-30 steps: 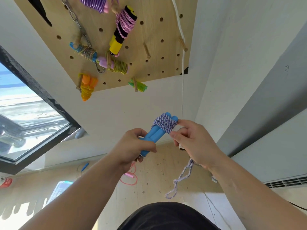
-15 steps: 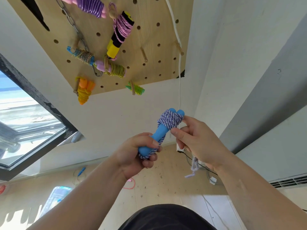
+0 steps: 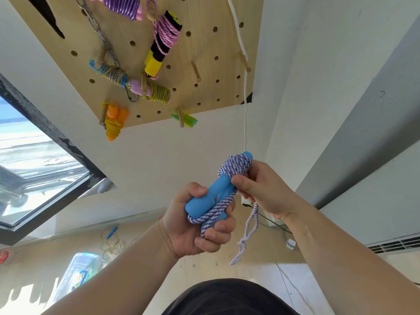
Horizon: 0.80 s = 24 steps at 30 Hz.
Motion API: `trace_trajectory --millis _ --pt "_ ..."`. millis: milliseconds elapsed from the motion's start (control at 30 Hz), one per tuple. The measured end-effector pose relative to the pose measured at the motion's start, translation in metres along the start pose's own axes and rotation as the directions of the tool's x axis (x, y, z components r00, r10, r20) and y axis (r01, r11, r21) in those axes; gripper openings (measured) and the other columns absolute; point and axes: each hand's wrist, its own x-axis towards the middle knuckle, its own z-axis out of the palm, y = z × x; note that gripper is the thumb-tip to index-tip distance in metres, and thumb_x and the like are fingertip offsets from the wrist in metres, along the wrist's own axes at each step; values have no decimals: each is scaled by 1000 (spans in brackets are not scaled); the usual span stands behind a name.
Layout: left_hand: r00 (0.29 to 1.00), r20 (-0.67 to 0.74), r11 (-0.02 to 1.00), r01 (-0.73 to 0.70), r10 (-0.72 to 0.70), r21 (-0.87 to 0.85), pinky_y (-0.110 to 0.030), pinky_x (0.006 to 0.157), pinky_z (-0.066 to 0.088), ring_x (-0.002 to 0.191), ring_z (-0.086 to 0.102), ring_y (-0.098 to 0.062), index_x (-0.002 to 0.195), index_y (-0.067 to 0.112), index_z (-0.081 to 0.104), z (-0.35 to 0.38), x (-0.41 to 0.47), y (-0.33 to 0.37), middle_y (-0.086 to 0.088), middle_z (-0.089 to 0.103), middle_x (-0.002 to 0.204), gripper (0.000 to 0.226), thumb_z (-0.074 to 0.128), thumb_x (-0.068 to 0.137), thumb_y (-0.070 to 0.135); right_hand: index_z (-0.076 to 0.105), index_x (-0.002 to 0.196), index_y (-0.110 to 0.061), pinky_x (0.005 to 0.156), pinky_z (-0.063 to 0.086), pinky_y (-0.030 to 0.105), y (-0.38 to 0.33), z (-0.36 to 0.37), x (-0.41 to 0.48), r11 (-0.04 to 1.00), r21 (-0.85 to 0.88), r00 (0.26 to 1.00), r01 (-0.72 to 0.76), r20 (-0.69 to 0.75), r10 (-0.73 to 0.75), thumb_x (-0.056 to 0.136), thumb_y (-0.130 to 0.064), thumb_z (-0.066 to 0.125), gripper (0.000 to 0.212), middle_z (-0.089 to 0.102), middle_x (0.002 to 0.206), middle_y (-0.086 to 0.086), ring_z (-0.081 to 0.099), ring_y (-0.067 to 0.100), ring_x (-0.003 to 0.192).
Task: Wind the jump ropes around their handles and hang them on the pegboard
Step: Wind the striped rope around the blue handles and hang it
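Two blue handles (image 3: 210, 193) lie side by side at the centre of the view, tilted so their top ends point to about 1 o'clock. The left hand (image 3: 193, 226) is clenched round their lower ends. The right hand (image 3: 268, 192) pinches the bundle just under the thick coil of purple-and-white rope (image 3: 237, 165), with its thumb on the handles.

A second ago the rope sat only in that coil near the top, and the lower halves of the handles were bare. Now a doubled strand runs from the coil down along the handles, loops round their lower ends and is trapped under the left fingers. The bundle has also swung to a steeper tilt. Only a short loose tail (image 3: 248, 230) hangs from under the right palm, toward 5 o'clock.

My judgement is that the winding of this rope is nearly finished. What is left is to tuck or lock the tail so the turns cannot slip, leaving a loop for hanging.

At 11 to 12 o'clock the pegboard (image 3: 204, 37) already carries several wound ropes. Two bare wooden pegs (image 3: 196, 71) at its 3 o'clock side look free for this one. The tail is short, so the last tuck will need a firm pinch.
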Motion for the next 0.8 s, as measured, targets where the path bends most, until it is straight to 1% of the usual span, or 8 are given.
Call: trace_trajectory --millis 167,233,300,333,433,500,633,800 --pt "923 -350 965 -72 161 252 -28 50 48 55 63 -29 97 -1 66 11 0 13 -24 65 80 57 74 68 47 62 87 -8 47 33 20 1 9 -1 1000 26 984 12 -176 -8 74 -46 79 43 40 61 -2 37 12 54" --pt "624 -625 849 -124 470 514 -36 60 50 67 64 -32 95 5 70 17 -1 19 -22 67 89 57 77 60 50 67 76 -21 46 32 20 0 9 -1 999 39 971 -7 -238 16 79 -36 84 23 39 57 -7 35 11 51" --pt "309 -532 571 -46 788 820 -30 64 55 81 65 -22 100 16 69 23 -1 21 -5 72 98 54 79 60 50 63 63 -30 47 30 22 0 10 -1 999 10 947 -44 -318 45 85 -30 79 27 38 54 -11 33 10 50" --pt "270 -379 365 104 885 925 -23 69 55 88 65 -13 106 24 66 27 -2 20 6 70 105 57 81 59 53 60 63 -29 48 29 25 1 11 0 998 6 932 -62 -357 60 86 -29 79 30 38 54 -10 33 11 50" --pt "475 34 -348 594 880 725 -28 88 51 105 56 -11 129 30 48 24 2 8 12 57 123 82 85 61 55 57 69 -20 49 29 26 0 18 1 995 53 909 -79 -406 94 87 -32 78 30 39 55 -7 34 12 50" --pt "513 164 -502 638 843 583 -41 84 56 100 60 -24 129 21 44 17 7 4 1 60 119 80 88 64 34 59 74 -16 48 31 24 -3 23 2 995 60 906 -76 -412 94 86 -36 79 30 41 54 -8 37 11 50" --pt "419 244 -464 577 875 672 -32 78 52 87 65 -27 116 9 59 16 7 11 -4 68 104 57 83 65 8 60 87 -4 49 33 23 -10 20 -1 998 62 917 -27 -397 49 89 -35 75 35 45 59 -1 40 11 50" --pt "277 -222 127 321 935 938 -26 70 60 80 68 -9 102 27 62 37 5 17 11 69 98 45 82 67 6 62 110 -9 48 28 23 -22 14 -6 979 202 973 8 -226 39 100 -19 61 14 55 61 5 31 13 50"
